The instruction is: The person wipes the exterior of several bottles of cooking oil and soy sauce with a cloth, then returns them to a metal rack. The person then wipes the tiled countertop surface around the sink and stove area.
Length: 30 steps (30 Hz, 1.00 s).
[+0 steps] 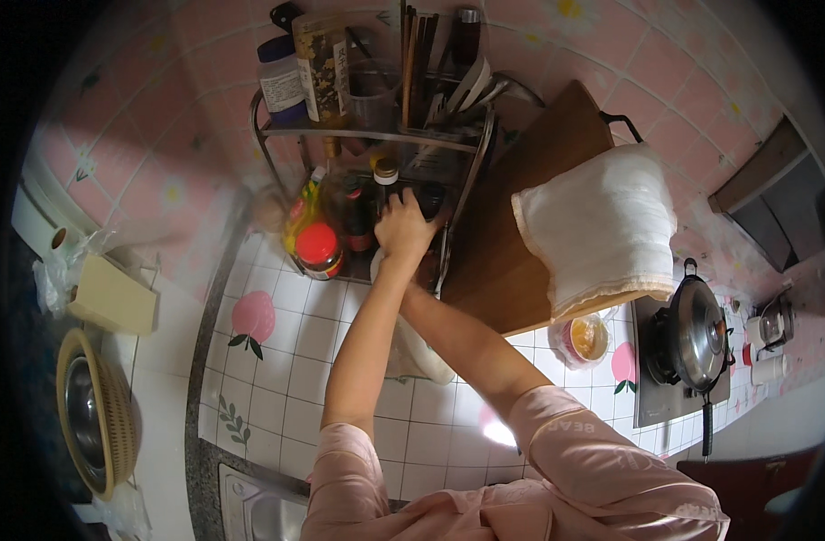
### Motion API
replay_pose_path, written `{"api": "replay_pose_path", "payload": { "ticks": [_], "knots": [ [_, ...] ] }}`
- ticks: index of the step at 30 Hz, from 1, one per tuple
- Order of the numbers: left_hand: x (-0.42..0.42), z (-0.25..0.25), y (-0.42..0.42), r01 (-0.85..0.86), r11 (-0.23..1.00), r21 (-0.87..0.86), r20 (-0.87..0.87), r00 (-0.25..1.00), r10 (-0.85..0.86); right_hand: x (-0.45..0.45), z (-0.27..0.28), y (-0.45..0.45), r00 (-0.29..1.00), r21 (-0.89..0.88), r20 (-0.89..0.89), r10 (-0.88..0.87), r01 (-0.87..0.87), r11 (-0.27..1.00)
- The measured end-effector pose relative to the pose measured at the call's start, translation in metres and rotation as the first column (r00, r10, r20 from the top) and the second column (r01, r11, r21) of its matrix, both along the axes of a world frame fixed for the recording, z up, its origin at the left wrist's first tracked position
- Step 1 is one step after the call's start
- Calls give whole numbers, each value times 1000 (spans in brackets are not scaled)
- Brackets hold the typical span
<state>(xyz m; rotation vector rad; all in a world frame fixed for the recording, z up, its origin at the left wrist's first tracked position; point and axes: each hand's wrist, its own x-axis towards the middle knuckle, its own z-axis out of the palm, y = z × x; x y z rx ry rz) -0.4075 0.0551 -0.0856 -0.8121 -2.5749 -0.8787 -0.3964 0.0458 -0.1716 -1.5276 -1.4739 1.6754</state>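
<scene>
My left hand (406, 230) reaches into the lower level of a metal kitchen rack (372, 135). Its fingers are at a dark bottle with a gold cap (385, 172), beside a dark round container (429, 199); whether they grip either one is hidden. My right forearm (473, 338) passes behind the left one, which hides my right hand. Left of the hand stand a dark bottle with a red label (356, 216), a red-lidded jar (318, 250) and a yellow packet (304, 209). Under my forearms lies a pale, long thing (422, 355), partly covered.
A wooden board (521, 237) leans right of the rack, a white cloth (602, 223) over it. Beyond are a pink cup (588, 338) and a lidded wok (696, 335) on the stove. Chopsticks (418, 67) stand up top. At left is a basket (115, 412); a sink (257, 504) is nearest me.
</scene>
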Motion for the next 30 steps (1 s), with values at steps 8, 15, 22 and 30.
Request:
{"api": "replay_pose_path", "payload": {
  "ticks": [8, 15, 22, 30],
  "knots": [
    [0, 2, -23, 27, 997, -71, 119, 993, -19, -1, 0, -1, 999, -31, 48, -25, 27, 999],
    [-23, -28, -42, 305, 945, 118, -101, 950, -294, 17, 5, 8, 980, 216, 110, 163, -184, 959],
    [-55, -37, -52, 116, 707, 697, 234, 896, -377, 18, -11, 14, 983, 365, 86, 159, -180, 914],
    [-47, -2, -25, -167, 985, 30, 129, 978, 162, 32, 25, 2, 979, 363, 37, 201, -201, 910]
  ]
}}
